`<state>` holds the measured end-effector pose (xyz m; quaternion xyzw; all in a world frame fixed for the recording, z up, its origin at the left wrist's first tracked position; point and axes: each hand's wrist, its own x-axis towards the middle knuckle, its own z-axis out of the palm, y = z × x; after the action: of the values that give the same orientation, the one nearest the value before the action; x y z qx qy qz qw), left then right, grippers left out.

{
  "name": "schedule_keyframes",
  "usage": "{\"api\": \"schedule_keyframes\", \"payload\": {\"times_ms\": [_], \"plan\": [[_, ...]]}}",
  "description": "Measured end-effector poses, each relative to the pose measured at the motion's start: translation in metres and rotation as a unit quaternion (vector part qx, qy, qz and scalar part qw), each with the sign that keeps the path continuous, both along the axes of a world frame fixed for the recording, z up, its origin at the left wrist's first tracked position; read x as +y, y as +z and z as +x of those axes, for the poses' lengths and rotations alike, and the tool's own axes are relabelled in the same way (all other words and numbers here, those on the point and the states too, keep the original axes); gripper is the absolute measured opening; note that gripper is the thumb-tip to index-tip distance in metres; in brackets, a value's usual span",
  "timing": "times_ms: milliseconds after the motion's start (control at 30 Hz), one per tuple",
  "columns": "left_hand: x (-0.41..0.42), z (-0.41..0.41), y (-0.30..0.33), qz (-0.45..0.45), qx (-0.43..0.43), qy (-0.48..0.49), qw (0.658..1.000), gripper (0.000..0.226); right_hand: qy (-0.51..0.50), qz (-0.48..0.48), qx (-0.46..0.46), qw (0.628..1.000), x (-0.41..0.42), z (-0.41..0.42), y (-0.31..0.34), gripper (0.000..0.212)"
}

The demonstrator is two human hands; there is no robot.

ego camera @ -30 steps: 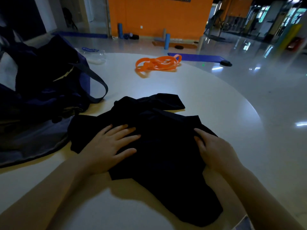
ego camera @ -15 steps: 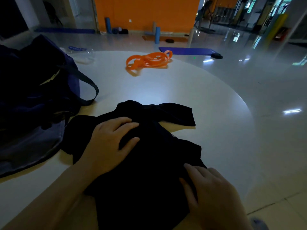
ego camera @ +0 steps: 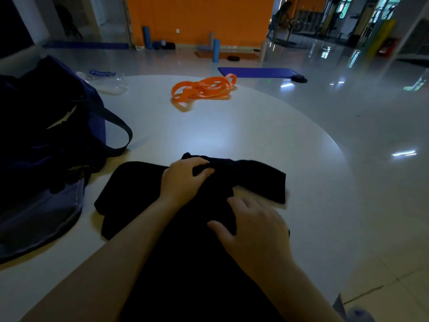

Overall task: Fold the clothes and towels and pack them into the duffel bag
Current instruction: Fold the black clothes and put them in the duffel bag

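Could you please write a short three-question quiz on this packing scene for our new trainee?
1. True or false: the coiled orange rubber resistance band lies on the black cloth garment.
2. Which hand grips a bunched fold of the garment: A) left hand B) right hand?
3. Fill in: the dark navy fabric duffel bag sits at the ___ side of the round white table.

Key: 1 false; 2 A; 3 left.

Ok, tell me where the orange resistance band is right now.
In the head view the orange resistance band lies on the far side of the white table, beyond the black garment and right of the duffel bag.
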<state>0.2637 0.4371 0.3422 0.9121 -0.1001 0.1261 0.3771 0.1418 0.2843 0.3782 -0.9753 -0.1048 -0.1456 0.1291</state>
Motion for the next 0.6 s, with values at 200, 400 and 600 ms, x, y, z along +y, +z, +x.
{"api": "schedule_keyframes", "payload": {"times_ms": [200,400,600], "plan": [[0.036,0.028,0.039,-0.145,-0.009,0.065,0.987,0.019,0.01,0.225,0.063,0.972,-0.046,0.017,0.014,0.01],[0.064,0.055,0.04,-0.139,0.047,0.137,0.98,0.023,-0.082,0.353,0.041,0.931,-0.104,0.011,0.017,0.017],[0.045,0.012,0.028,0.011,-0.002,0.072,0.997,0.037,-0.138,0.384,0.053,0.911,-0.116,0.006,-0.007,0.014]]}}
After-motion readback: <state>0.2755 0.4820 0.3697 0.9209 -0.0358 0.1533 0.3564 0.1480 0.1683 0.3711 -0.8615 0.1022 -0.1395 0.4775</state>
